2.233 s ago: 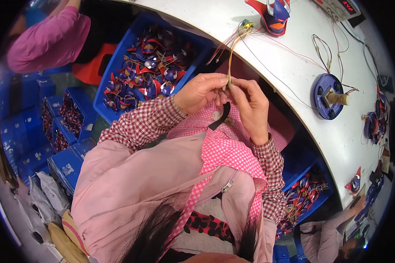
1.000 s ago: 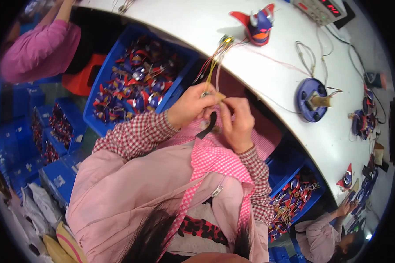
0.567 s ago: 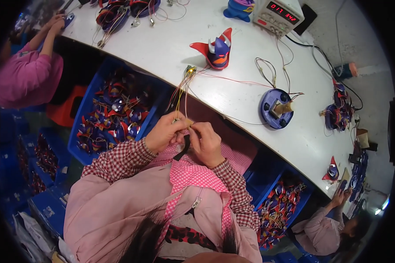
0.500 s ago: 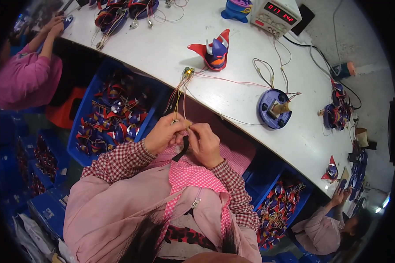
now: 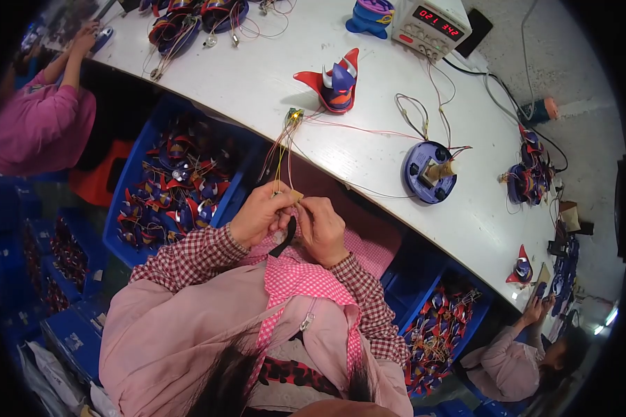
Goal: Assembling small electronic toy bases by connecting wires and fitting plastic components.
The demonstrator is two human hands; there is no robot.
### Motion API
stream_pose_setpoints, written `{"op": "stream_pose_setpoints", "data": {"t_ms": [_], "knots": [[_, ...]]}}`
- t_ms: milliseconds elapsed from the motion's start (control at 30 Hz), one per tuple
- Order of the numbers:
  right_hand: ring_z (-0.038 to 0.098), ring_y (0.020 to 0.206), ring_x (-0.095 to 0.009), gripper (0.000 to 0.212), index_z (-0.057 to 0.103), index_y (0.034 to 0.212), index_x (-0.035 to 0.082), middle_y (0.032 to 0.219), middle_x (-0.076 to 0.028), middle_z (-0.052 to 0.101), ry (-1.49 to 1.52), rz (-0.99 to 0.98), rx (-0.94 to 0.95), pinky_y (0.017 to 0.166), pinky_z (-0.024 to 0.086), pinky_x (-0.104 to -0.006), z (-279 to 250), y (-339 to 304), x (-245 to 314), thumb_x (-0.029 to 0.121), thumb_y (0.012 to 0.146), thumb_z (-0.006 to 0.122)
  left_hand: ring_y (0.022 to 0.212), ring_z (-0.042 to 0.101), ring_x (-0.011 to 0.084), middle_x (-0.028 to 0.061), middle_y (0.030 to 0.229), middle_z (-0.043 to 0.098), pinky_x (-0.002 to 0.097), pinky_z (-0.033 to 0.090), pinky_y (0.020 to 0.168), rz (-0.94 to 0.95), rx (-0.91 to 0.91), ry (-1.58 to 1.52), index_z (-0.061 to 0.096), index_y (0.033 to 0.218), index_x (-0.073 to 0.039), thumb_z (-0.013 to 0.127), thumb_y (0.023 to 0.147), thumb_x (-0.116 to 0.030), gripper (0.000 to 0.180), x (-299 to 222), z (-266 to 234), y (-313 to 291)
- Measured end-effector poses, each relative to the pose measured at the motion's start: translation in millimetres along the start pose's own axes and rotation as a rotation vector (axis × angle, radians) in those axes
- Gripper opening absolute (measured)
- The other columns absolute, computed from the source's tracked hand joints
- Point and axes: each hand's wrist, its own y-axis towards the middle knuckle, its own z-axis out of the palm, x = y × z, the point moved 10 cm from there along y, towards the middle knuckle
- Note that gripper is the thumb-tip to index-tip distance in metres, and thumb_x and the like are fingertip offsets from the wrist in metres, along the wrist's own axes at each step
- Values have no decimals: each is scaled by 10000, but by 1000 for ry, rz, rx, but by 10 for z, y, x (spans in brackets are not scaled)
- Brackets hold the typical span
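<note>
Landmark: red-winged, purple plastic horned toy head (image 5: 339, 92), upright on a smooth white tabletop (image 5: 368, 156).
Small, flat tan piece (image 5: 295, 196): off the tabletop, nearer the wearer than the toy head, in a narrow pinch of the left hand (image 5: 264, 214).
Right hand (image 5: 323, 231): fingertips drawn together at the piece's right edge (what they pinch is hidden; cannot tell).
Thin red, yellow and white wires (image 5: 280, 156): from the hands to a small green circuit board (image 5: 294, 117), lit yellow, left of the toy head.
Round purple plastic base (image 5: 417, 182): right of the toy head.
</note>
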Motion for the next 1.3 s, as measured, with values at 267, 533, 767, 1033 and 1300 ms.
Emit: {"op": "stream_pose_setpoints", "data": {"t_ms": [267, 533, 767, 1033, 1300], "knots": [[593, 670, -285, 204, 561, 921, 2, 798, -138, 587, -10, 21, 7, 555, 480, -325, 12, -32, -23, -60, 745, 645, 474, 481, 46, 3, 660, 535, 147, 331, 380, 1, 30, -7, 539, 872, -46, 536, 896, -140, 97, 38, -14, 14], [589, 673, -287, 209, 557, 923, 4, 803, -138, 583, -10, 10, 4, 556, 478, -329, 12, -48, -19, -71, 746, 637, 474, 487, 52, 10, 659, 540, 151, 340, 384, 2, 26, -41, 526, 870, -42, 531, 896, -132, 94, 66, -3, 21], [587, 672, -291, 208, 555, 917, 2, 802, -139, 583, -25, 2, -6, 556, 477, -330, -11, -56, -17, -79, 740, 631, 463, 486, 63, 18, 650, 539, 159, 346, 380, -18, 10, -87, 529, 874, -34, 522, 895, -122, 91, 124, -9, 52], [586, 668, -295, 204, 554, 909, -1, 797, -139, 583, -31, 1, -8, 555, 475, -334, -20, -111, -86, -83, 736, 626, 453, 479, 68, 23, 639, 535, 162, 343, 375, -27, 16, -82, 544, 891, -26, 508, 903, -123, 104, 230, -16, 133], [598, 685, -294, 206, 571, 921, -3, 796, -136, 593, -55, 154, 29, 578, 491, -322, -263, -73, -164, -29, 741, 669, 574, 547, 82, 34, 704, 560, 187, 436, 485, -70, -38, -24, 538, 967, -8, 511, 915, -151, 155, 130, 117, 19]]}}
